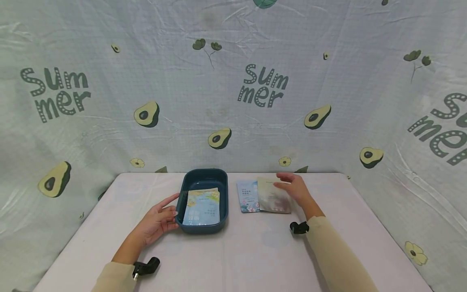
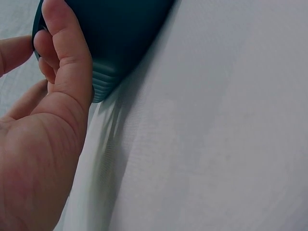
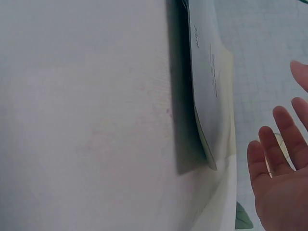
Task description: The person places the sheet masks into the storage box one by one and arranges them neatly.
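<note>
A dark blue plastic bin (image 1: 204, 229) stands left of centre with a small pile of flat blue and yellow sachets (image 1: 201, 207) in it. My left hand (image 1: 156, 221) holds the bin's left side, its thumb at the rim and the other fingers curled against the outer wall (image 2: 125, 33). To the right lie a light blue floral sachet (image 1: 249, 198) and a silvery beige sachet (image 1: 273, 198) that overlaps it. Over the beige one's upper right corner my right hand (image 1: 294, 188) hovers, fingers apart. In the right wrist view a sachet's edge (image 3: 207, 96) stands off the cloth, away from the fingers.
A white cloth covers the table (image 1: 248, 255). Behind it hangs a pale curtain (image 1: 175, 89) printed with avocados and lettering, and its sides enclose the table left and right. Each wrist carries a small black camera (image 1: 146, 267).
</note>
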Action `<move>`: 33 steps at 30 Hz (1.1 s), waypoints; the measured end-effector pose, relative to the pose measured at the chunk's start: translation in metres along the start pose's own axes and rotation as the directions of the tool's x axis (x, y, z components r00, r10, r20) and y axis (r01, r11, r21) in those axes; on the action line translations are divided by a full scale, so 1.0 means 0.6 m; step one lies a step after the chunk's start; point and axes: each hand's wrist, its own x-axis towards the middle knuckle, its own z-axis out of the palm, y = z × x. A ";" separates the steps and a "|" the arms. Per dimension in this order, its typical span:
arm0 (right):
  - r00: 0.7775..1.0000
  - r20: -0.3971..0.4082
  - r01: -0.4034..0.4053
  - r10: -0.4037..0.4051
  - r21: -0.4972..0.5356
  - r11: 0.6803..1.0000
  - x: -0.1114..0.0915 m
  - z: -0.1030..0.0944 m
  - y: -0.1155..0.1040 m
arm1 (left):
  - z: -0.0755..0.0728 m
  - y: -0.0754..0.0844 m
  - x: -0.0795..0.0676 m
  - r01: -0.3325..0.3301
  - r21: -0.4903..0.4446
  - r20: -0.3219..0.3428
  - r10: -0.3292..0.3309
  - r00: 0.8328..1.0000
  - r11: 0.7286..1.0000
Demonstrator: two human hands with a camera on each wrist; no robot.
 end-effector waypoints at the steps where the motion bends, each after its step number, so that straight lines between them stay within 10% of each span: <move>1: 1.000 0.003 -0.004 0.004 -0.012 1.000 0.002 -0.001 0.000 | 0.000 0.000 0.000 0.001 -0.002 0.000 -0.001 1.000 1.000; 33: 0.989 0.033 -0.127 0.142 -0.280 0.951 0.043 0.000 0.019 | 0.000 0.000 -0.001 -0.006 -0.023 0.029 0.007 1.000 1.000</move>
